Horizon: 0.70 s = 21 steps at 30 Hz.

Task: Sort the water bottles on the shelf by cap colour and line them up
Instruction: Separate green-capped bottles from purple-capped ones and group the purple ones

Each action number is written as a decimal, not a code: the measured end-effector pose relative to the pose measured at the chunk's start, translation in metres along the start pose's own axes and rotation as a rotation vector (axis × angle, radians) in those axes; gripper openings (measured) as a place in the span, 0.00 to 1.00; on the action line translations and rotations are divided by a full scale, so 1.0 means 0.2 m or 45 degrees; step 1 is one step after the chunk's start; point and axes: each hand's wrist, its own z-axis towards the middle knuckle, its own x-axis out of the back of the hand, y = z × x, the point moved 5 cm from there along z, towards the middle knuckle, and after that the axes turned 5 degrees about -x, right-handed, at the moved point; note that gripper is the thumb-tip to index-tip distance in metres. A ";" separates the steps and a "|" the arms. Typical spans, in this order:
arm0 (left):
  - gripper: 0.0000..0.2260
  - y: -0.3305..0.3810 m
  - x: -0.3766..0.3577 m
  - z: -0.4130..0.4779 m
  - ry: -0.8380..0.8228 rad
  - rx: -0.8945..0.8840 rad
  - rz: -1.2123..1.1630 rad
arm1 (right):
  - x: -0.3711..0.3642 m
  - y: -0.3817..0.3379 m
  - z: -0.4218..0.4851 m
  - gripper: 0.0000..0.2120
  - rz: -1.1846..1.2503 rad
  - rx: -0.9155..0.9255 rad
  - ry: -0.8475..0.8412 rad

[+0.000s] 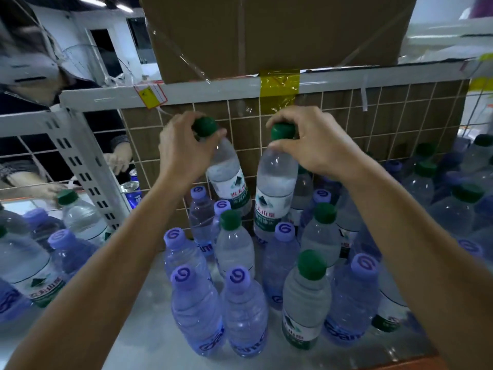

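We note the left hand gripping a clear plastic green-capped bottle by its neck, tilted; the right hand grips another green-capped bottle likewise, both raised above mixed purple-capped bottles on the white shelf

Bottles clear glossy plastic; caps matt plastic; box at 12 o'clock matt cardboard, shiny tape; shelf frame painted metal.
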 end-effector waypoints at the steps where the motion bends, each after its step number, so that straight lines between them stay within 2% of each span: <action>1: 0.17 0.04 0.09 0.02 0.096 -0.012 -0.060 | 0.05 -0.06 0.00 0.16 0.024 0.042 0.080; 5: 0.12 0.18 0.40 0.02 0.353 -0.161 -0.239 | 0.20 -0.30 -0.03 0.16 0.091 0.234 0.356; 9: 0.09 0.21 0.67 -0.06 0.565 -0.268 -0.201 | 0.24 -0.52 -0.07 0.16 0.177 0.374 0.502; 11: 0.08 0.18 0.79 -0.12 0.587 -0.269 -0.117 | 0.20 -0.63 -0.09 0.16 0.228 0.425 0.505; 14: 0.07 0.08 0.95 -0.21 0.462 -0.233 -0.007 | 0.08 -0.84 -0.13 0.16 0.280 0.526 0.400; 16: 0.13 -0.03 1.06 -0.29 0.386 -0.146 0.064 | -0.05 -0.97 -0.17 0.16 0.290 0.550 0.262; 21: 0.14 -0.37 1.31 -0.54 0.323 0.040 0.119 | -0.50 -1.25 -0.27 0.17 0.300 0.588 -0.075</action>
